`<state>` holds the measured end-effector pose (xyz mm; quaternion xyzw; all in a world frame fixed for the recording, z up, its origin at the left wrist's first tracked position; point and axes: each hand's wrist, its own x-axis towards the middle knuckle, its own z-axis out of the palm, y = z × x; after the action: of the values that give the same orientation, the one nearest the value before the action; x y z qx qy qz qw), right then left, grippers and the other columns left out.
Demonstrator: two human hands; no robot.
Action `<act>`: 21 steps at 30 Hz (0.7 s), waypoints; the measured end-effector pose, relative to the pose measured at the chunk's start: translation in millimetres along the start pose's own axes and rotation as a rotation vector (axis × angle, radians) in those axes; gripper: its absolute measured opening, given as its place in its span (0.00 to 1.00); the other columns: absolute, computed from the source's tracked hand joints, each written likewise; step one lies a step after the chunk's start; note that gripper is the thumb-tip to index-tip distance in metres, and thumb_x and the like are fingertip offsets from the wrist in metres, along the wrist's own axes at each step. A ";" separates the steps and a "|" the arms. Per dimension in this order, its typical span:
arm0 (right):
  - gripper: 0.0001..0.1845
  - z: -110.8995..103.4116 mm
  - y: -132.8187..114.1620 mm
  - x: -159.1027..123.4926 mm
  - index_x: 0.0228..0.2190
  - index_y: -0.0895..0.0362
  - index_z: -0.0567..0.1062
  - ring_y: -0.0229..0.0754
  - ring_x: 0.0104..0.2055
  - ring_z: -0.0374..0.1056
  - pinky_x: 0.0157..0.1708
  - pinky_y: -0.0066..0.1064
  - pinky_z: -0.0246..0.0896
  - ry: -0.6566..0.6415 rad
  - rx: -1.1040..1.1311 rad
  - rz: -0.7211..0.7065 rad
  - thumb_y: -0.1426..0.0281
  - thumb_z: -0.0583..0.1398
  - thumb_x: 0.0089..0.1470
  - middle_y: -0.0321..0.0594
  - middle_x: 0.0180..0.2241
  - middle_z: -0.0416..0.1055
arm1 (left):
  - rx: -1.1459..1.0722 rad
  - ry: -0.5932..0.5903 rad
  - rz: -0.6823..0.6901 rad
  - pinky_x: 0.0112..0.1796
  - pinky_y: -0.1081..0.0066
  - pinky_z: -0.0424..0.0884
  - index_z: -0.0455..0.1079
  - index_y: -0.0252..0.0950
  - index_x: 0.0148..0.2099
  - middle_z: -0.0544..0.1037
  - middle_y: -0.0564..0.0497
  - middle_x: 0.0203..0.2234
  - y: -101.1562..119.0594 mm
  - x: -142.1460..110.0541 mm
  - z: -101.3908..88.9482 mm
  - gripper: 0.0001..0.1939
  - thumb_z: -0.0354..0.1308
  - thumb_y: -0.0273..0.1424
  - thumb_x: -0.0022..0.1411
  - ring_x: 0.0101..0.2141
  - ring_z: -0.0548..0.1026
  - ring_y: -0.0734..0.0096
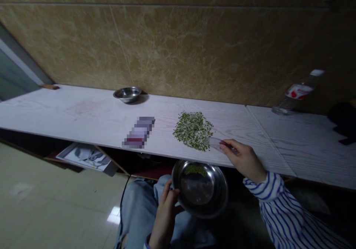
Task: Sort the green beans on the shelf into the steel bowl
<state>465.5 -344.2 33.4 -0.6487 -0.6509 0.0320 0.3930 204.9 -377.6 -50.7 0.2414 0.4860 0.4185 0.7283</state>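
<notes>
My left hand (168,208) grips the left rim of a shiny steel bowl (221,197), held just below the shelf edge over my lap. A small heap of green beans (195,171) lies inside the bowl toward its far side. My right hand (246,158) pinches a small translucent plastic piece (214,143), whose exact kind I cannot make out. Its tip touches the near right edge of a spread of small green beans (191,128) on the pale wooden countertop (164,110).
A smaller steel bowl (128,94) stands by the tiled wall. Left of the beans lies a pixelated flat object (139,132). A clear bottle (299,92) leans toward the wall at right, near a dark object (345,121). Below is an open white box (86,157).
</notes>
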 end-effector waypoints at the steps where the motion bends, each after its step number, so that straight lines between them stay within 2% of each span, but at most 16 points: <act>1: 0.11 0.3 0.8 -0.4 0.35 0.54 0.79 0.45 0.34 0.77 0.36 0.34 0.71 -0.007 -0.004 0.001 0.64 0.58 0.58 0.41 0.33 0.81 | 0.001 -0.012 -0.002 0.33 0.65 0.73 0.66 0.39 0.60 0.78 0.43 0.44 -0.1 0.2 0.3 0.27 0.58 0.38 0.58 0.43 0.76 0.55; 4: 0.11 3.1 1.0 -2.2 0.35 0.54 0.79 0.45 0.34 0.77 0.35 0.33 0.70 -0.031 -0.014 0.006 0.65 0.58 0.59 0.41 0.33 0.81 | -0.003 -0.040 0.003 0.33 0.65 0.72 0.67 0.39 0.58 0.78 0.44 0.44 -0.2 0.6 0.8 0.25 0.58 0.38 0.59 0.43 0.76 0.56; 10: 0.10 12.7 -4.4 1.4 0.36 0.55 0.79 0.45 0.35 0.77 0.35 0.33 0.69 -0.042 -0.014 0.000 0.66 0.57 0.60 0.41 0.34 0.82 | 0.042 -0.021 0.010 0.36 0.64 0.73 0.64 0.40 0.62 0.74 0.43 0.53 -1.4 -0.3 -0.7 0.27 0.56 0.37 0.62 0.47 0.73 0.56; 16: 0.10 23.2 -6.4 11.1 0.36 0.54 0.79 0.45 0.35 0.77 0.36 0.33 0.69 -0.037 -0.068 0.000 0.67 0.57 0.60 0.41 0.35 0.82 | 0.017 0.018 0.004 0.36 0.65 0.74 0.65 0.41 0.63 0.74 0.42 0.56 -4.0 -0.4 -1.5 0.29 0.58 0.38 0.59 0.49 0.75 0.53; 21: 0.10 28.4 -12.4 13.0 0.34 0.53 0.78 0.44 0.32 0.76 0.34 0.33 0.68 -0.061 -0.094 -0.049 0.68 0.56 0.60 0.41 0.32 0.81 | 0.008 0.031 -0.015 0.37 0.64 0.74 0.65 0.42 0.63 0.73 0.43 0.58 -6.2 0.4 -3.9 0.30 0.59 0.39 0.59 0.51 0.74 0.53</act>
<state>441.6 -321.5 26.8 -0.6493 -0.6789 0.0114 0.3427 203.8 -380.8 -57.2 0.2342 0.5006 0.4146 0.7230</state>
